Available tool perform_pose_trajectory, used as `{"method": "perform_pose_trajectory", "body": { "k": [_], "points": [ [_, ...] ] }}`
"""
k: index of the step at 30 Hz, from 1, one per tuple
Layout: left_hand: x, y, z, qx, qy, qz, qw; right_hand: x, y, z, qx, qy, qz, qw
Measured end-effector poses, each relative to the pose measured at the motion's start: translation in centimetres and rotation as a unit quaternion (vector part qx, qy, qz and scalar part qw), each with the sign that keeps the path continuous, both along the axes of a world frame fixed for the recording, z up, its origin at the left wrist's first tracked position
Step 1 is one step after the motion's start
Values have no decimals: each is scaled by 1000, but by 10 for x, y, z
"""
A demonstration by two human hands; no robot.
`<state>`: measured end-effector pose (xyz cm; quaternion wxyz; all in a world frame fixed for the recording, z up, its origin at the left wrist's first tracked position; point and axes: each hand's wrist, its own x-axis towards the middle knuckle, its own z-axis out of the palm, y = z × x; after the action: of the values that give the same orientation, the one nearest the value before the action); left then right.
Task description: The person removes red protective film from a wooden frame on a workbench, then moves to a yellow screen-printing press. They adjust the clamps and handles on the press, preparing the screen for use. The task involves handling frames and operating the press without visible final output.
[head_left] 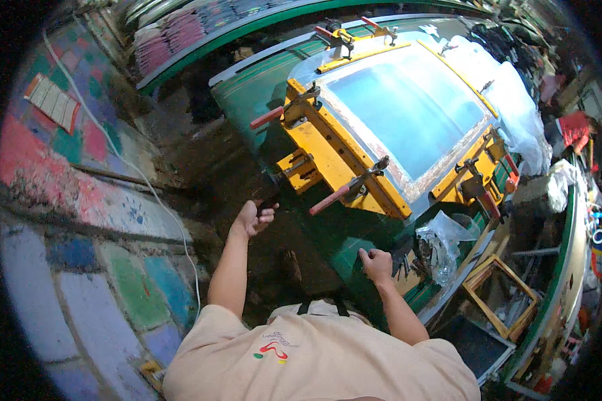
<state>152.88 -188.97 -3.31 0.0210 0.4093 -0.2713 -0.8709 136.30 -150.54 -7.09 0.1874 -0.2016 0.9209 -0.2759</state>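
Observation:
My left hand (253, 219) is held out over the dark floor gap, left of the green table (344, 250). Its fingers are curled, and a small dark shape I cannot name shows between thumb and fingertips. At the table's near edge is my right hand (377, 264), closed with its thumb at the left; whatever is inside is hidden. Beyond both hands, a screen printing frame (408, 113) with pale blue mesh lies in yellow metal holders (338, 160). A red-handled clamp (341, 194) is fixed on the holder side closest to me.
A crumpled clear plastic bag (441, 244) and dark tools lie right of my right hand. Farther right stands a small wooden frame (502, 297). A white cable (147, 180) runs along the paint-stained ledge at left. Another table with stacked printed pieces (174, 40) is at the back.

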Motion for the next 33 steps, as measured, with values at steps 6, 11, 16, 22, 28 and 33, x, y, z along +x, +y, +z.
{"method": "perform_pose_trajectory", "body": {
  "k": [6, 11, 16, 22, 28, 33],
  "points": [
    [-1, -85, 25, -126, 21, -75, 989, -4, -1, -18, -48, 21, -10, 999],
    [-30, -79, -8, -417, -145, -205, 874, -6, -3, -16, 31, 9, -90, 995],
    [-39, -64, -2, -512, 81, -187, 834, 13, -46, 6, -28, 109, -102, 988],
    [-47, -111, -16, -496, -60, -104, 860, 68, -154, 59, -252, 241, 138, 927],
    [-40, -116, -4, -413, 64, -154, 895, 76, -222, 104, -363, 240, 225, 872],
    [-45, -108, -7, -602, 65, -306, 735, 60, -252, 119, -382, 242, 207, 868]
  ]
}}
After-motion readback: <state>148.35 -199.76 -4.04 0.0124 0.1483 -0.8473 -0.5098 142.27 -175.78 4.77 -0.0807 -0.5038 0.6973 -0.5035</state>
